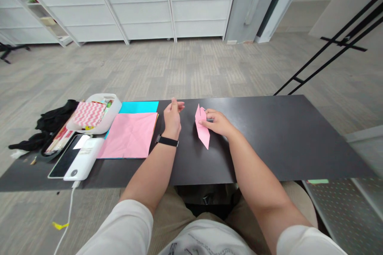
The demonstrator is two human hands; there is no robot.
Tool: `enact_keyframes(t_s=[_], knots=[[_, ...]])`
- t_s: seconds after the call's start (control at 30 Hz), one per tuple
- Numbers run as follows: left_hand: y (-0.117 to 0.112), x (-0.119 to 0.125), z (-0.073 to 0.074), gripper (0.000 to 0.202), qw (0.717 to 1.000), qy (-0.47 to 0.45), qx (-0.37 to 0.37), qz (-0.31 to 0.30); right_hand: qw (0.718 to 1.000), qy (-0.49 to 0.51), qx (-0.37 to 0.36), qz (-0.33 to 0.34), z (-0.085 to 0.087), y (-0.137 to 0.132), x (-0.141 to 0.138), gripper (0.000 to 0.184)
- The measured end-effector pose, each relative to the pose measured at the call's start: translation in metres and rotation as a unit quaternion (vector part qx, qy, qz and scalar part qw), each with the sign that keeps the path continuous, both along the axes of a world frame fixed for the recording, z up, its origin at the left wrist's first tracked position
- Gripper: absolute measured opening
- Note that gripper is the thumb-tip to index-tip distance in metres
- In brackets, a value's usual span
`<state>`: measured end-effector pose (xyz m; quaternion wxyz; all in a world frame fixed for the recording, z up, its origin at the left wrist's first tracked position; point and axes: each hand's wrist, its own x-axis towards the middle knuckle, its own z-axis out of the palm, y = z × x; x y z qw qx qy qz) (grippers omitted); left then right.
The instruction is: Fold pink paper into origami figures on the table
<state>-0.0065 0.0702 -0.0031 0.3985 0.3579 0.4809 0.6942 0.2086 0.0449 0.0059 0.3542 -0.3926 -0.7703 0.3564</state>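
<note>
A folded piece of pink paper (pixel 202 129) with pointed ends stands tilted above the dark table (pixel 269 135). My right hand (pixel 217 122) grips it from the right, thumb on the near face and fingers behind. To the left of the paper, apart from it, my left hand (pixel 173 115) is raised, holding nothing, with its fingers loosely extended. A black band circles my left wrist. Left of that hand lies a stack of square paper, a creased pink sheet (pixel 131 133) on top and a blue sheet (pixel 140 106) showing behind.
At the left stand a white basket (pixel 112 117) with a zigzag-patterned packet, a phone (pixel 64 163), a white power bank (pixel 82 163) with a cable, and black cloth (pixel 56 115). White cabinets (pixel 143 4) line the far side; a black metal frame (pixel 329 48) leans at right.
</note>
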Motion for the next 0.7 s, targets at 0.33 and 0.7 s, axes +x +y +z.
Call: enact_keyframes(t_s=[0.33, 0.7], knots=[[0.002, 0.006, -0.009, 0.082, 0.985, 0.139, -0.048, -0.084, 0.940, 0.052, 0.095, -0.323, 0.010, 0.006, 0.018, 0.030], [0.002, 0.005, -0.007, 0.074, 0.939, 0.303, -0.079, -0.142, 0.908, 0.073, 0.083, -0.404, 0.042, -0.016, 0.103, 0.030]])
